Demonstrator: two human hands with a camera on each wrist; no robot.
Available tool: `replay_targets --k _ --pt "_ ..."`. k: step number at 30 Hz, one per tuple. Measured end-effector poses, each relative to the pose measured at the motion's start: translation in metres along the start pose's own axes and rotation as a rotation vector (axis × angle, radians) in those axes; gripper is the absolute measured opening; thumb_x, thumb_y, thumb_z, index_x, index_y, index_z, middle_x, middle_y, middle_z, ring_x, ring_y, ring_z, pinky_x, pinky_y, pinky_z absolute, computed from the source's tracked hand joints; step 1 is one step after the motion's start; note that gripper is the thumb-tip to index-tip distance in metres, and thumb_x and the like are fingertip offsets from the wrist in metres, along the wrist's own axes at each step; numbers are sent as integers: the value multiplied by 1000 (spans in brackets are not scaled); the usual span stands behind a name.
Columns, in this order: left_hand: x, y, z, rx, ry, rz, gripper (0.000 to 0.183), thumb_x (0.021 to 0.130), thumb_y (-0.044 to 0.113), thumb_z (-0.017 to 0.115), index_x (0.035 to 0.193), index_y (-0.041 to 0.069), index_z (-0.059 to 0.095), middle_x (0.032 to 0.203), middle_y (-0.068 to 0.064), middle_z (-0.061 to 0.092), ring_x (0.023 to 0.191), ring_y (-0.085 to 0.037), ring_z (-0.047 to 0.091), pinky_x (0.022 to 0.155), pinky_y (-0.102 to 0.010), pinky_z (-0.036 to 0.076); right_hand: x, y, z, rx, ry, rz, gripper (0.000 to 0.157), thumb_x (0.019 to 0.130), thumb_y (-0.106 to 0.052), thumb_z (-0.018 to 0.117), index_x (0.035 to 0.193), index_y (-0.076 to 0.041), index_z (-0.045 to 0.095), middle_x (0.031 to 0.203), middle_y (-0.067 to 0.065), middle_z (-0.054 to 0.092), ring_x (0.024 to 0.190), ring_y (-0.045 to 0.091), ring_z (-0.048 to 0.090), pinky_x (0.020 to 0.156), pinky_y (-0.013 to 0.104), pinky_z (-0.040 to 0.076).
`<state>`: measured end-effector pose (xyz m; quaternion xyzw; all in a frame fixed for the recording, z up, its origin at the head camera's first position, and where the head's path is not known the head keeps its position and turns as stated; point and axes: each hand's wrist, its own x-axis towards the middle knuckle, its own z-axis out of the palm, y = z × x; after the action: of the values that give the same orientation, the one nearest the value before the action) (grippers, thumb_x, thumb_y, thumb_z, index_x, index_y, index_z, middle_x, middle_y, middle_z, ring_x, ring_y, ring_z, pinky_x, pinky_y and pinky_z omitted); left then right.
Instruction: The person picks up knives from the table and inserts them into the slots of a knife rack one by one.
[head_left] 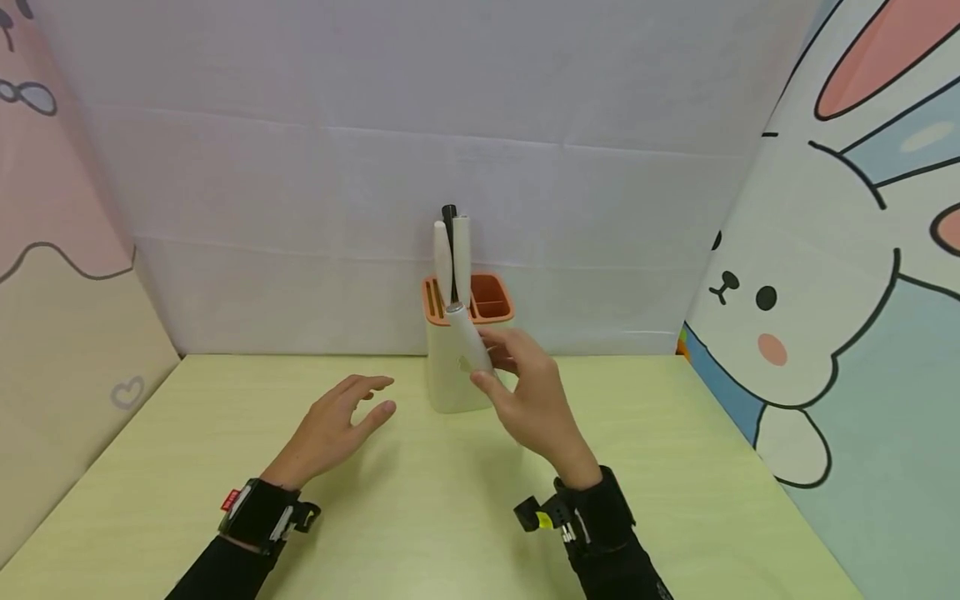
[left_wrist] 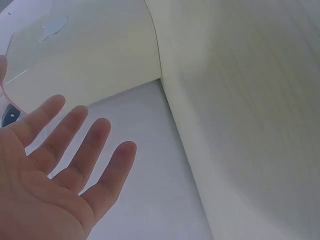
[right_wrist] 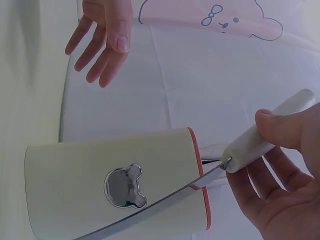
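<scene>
My right hand (head_left: 528, 396) holds a knife by its white handle (head_left: 467, 336), thumb on one side and fingers on the other. In the right wrist view the knife's bare blade (right_wrist: 165, 201) runs down in front of a cream knife holder (right_wrist: 65, 190). The holder has an orange top (head_left: 431, 302) and a shiny bear-head badge (right_wrist: 122, 187). Two white handles (head_left: 462, 258) and one black handle (head_left: 448, 215) stand up out of it. Left of the holder, my left hand (head_left: 330, 429) hovers with spread, relaxed fingers, holding nothing.
The holder stands on a pale yellow-green table (head_left: 420, 517) close to a white back sheet (head_left: 300, 208). Cartoon-printed panels rise on both sides, with a rabbit (head_left: 810, 333) on the right one.
</scene>
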<state>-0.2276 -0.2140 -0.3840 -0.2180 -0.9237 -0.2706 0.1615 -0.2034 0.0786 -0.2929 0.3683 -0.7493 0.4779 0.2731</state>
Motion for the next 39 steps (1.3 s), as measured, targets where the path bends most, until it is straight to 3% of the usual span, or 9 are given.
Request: replay_targets --k 5,10,17,30,39 --pt "3 4 1 -92 -12 14 48 96 51 52 138 29 45 132 3 50 112 -14 50 88 -42 49 2 -18 -2 101 23 29 52 78 14 70 125 -1 54 113 12 57 91 25 58 80 38 55" --pt "4 9 4 -189 2 26 46 98 45 53 140 30 42 135 2 48 115 -19 50 89 -44 49 2 -19 -3 158 16 74 50 80 12 69 126 0 53 115 12 57 94 27 58 82 38 54" --pt "6 18 12 -312 -4 64 47 99 37 54 142 24 41 139 1 45 118 -21 49 91 -45 49 1 -20 -7 191 40 115 48 82 11 67 127 0 52 116 12 56 95 28 58 85 41 52" --pt "3 28 14 -389 1 33 46 99 31 55 142 23 39 141 -3 43 120 -27 48 90 -49 48 1 -19 -8 276 52 161 48 84 11 66 128 0 50 113 15 56 98 31 58 87 48 51" --pt "1 63 -2 -414 25 40 43 99 22 56 139 11 43 136 -9 47 116 -31 51 89 -48 49 0 -19 -6 321 53 184 48 85 10 65 129 -1 49 113 15 56 99 32 57 88 48 50"
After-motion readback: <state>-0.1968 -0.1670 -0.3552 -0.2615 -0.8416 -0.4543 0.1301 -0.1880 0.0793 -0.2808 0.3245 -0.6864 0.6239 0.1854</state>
